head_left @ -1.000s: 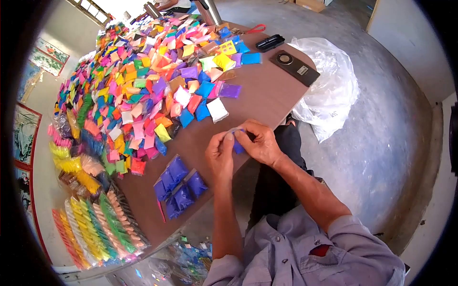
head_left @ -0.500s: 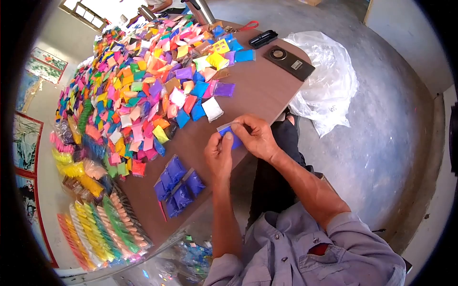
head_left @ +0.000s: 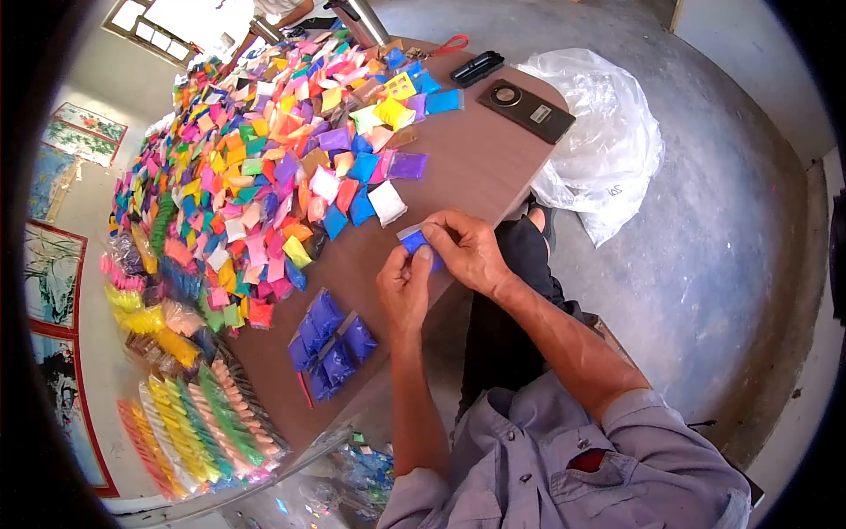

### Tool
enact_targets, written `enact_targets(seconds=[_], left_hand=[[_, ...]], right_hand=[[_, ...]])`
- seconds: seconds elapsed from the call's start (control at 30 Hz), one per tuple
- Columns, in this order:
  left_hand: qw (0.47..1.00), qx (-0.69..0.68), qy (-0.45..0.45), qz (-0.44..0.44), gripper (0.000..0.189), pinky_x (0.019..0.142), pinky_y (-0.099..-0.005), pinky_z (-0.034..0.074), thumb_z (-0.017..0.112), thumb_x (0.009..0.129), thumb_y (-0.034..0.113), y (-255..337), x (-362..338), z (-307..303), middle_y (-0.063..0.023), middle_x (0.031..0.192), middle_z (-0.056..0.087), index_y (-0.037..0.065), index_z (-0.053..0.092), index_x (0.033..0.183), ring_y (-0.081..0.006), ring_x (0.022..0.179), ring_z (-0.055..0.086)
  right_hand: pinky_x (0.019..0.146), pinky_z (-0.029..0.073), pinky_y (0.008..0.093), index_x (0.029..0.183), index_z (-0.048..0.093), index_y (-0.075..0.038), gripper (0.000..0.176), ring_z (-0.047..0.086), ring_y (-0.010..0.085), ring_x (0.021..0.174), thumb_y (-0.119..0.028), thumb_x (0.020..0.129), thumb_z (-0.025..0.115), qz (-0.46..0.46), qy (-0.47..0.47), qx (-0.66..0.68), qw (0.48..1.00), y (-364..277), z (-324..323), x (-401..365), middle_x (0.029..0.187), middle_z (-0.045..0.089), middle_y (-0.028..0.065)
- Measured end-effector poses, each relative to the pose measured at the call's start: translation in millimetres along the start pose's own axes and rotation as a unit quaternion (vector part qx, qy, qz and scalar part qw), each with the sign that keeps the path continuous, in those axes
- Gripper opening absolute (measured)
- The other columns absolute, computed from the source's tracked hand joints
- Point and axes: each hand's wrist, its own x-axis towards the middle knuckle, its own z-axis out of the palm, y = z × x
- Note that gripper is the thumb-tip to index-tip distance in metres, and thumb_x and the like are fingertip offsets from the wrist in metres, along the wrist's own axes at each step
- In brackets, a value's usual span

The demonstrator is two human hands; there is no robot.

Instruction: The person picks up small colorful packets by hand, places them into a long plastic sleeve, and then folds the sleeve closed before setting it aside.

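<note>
A small blue packet (head_left: pixel 416 241) with a clear top edge is pinched between both my hands, just over the table's near edge. My left hand (head_left: pixel 405 286) grips its lower left side, thumb on top. From the right, my right hand (head_left: pixel 467 251) holds the upper edge with thumb and fingers closed. Part of the packet is hidden behind the fingers. Left of my left forearm, several blue-violet packets (head_left: pixel 330 344) lie grouped flat on the brown table (head_left: pixel 449 154). A white packet (head_left: pixel 388 203) rests a little beyond my hands.
A large heap of colourful packets (head_left: pixel 264 176) covers the table's far left. Bagged rows of packets (head_left: pixel 189 423) lie at the near left. A phone-like dark device (head_left: pixel 527 110), a black case (head_left: pixel 477 68) and a metal flask (head_left: pixel 363 22) stand beyond. Clear plastic bag (head_left: pixel 599 132) hangs right.
The view has shifted slightly. Both hands keep their hold on the blue packet, with only a slight shift of the fingers along its top edge.
</note>
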Motion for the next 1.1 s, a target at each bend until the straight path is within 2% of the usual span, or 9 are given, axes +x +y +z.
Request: enact_targets(seconds=[0.07, 0.17, 0.23, 0.37, 0.67, 0.77, 0.9, 0.97, 1.1], left_hand=[[1.000, -0.011, 0.002, 0.012, 0.017, 0.068, -0.0209, 0.042, 0.075, 0.105, 0.017, -8, 0, 0, 0.0073, 0.089, 0.064, 0.001, 0.076, 0.111, -0.0013, 0.079, 0.053], [0.995, -0.088, 0.027, 0.031, 0.018, 0.070, -0.0208, 0.043, 0.075, 0.105, 0.017, -8, -2, 1, 0.0071, 0.092, 0.064, 0.000, 0.075, 0.111, -0.0019, 0.080, 0.053], [0.999, -0.045, -0.008, 0.000, 0.024, 0.084, -0.0240, 0.050, 0.072, 0.107, 0.016, -8, -3, -7, 0.0019, 0.105, 0.071, -0.002, 0.075, 0.123, -0.0067, 0.094, 0.062], [0.999, 0.020, -0.023, -0.012, 0.025, 0.084, -0.0243, 0.050, 0.073, 0.107, 0.016, 6, -6, -3, 0.0016, 0.105, 0.072, -0.001, 0.075, 0.124, -0.0073, 0.093, 0.062], [0.999, -0.043, -0.010, 0.014, 0.019, 0.073, -0.0242, 0.046, 0.073, 0.106, 0.017, -11, -4, -8, 0.0010, 0.093, 0.069, 0.001, 0.075, 0.115, -0.0076, 0.081, 0.060], [0.999, -0.011, -0.029, 0.008, 0.021, 0.078, -0.0250, 0.050, 0.073, 0.106, 0.016, -9, -6, -10, 0.0007, 0.099, 0.071, 0.001, 0.075, 0.120, -0.0080, 0.087, 0.063], [0.999, 0.007, -0.028, -0.021, 0.025, 0.088, -0.0269, 0.053, 0.073, 0.105, 0.013, 12, -7, -2, -0.0003, 0.108, 0.073, -0.001, 0.073, 0.126, -0.0091, 0.098, 0.066], [0.999, 0.025, -0.031, -0.026, 0.027, 0.091, -0.0274, 0.054, 0.072, 0.105, 0.012, 13, -8, -1, -0.0006, 0.111, 0.074, -0.002, 0.072, 0.128, -0.0095, 0.101, 0.067], [1.000, 0.001, -0.011, -0.011, 0.022, 0.081, -0.0253, 0.052, 0.072, 0.105, 0.012, 0, -7, -4, 0.0009, 0.102, 0.073, -0.001, 0.073, 0.122, -0.0079, 0.090, 0.065]], right_hand=[[0.073, 0.055, 0.0351, 0.110, 0.075, 0.001, 0.019, 0.070, 0.0205, 0.084, -0.017, 0.103, 0.073, -0.001, -0.008, -0.001, 1.000, 0, 0, 2, 0.096, 0.073, 0.0129], [0.080, 0.054, 0.0271, 0.115, 0.074, 0.002, 0.019, 0.065, 0.0094, 0.091, -0.014, 0.107, 0.071, -0.019, -0.054, -0.080, 0.995, -9, -5, 3, 0.101, 0.072, 0.0037], [0.077, 0.055, 0.0300, 0.113, 0.075, 0.001, 0.019, 0.068, 0.0137, 0.088, -0.016, 0.105, 0.072, 0.004, -0.041, -0.031, 0.999, -1, -2, 2, 0.098, 0.073, 0.0074], [0.075, 0.056, 0.0328, 0.113, 0.075, 0.000, 0.021, 0.070, 0.0182, 0.083, -0.019, 0.103, 0.073, 0.046, 0.006, 0.052, 0.998, 11, 3, 1, 0.096, 0.074, 0.0111], [0.071, 0.055, 0.0332, 0.114, 0.074, 0.000, 0.021, 0.069, 0.0168, 0.082, -0.017, 0.102, 0.073, -0.028, -0.018, -0.021, 0.999, -11, -2, 3, 0.095, 0.073, 0.0117], [0.072, 0.055, 0.0335, 0.114, 0.074, 0.000, 0.022, 0.069, 0.0180, 0.081, -0.017, 0.101, 0.074, 0.039, -0.017, 0.041, 0.998, 6, 2, 1, 0.095, 0.073, 0.0124], [0.072, 0.056, 0.0341, 0.115, 0.074, 0.000, 0.023, 0.070, 0.0186, 0.080, -0.018, 0.101, 0.075, -0.014, 0.025, -0.009, 1.000, 10, 2, 2, 0.093, 0.073, 0.0124], [0.080, 0.055, 0.0276, 0.122, 0.072, 0.002, 0.022, 0.066, 0.0092, 0.091, -0.012, 0.106, 0.071, 0.042, 0.004, -0.016, 0.999, 7, -1, 1, 0.099, 0.073, 0.0044], [0.077, 0.054, 0.0264, 0.122, 0.071, 0.003, 0.023, 0.065, 0.0085, 0.087, -0.013, 0.106, 0.071, 0.045, -0.038, -0.073, 0.996, -8, -5, 2, 0.095, 0.071, 0.0034]])
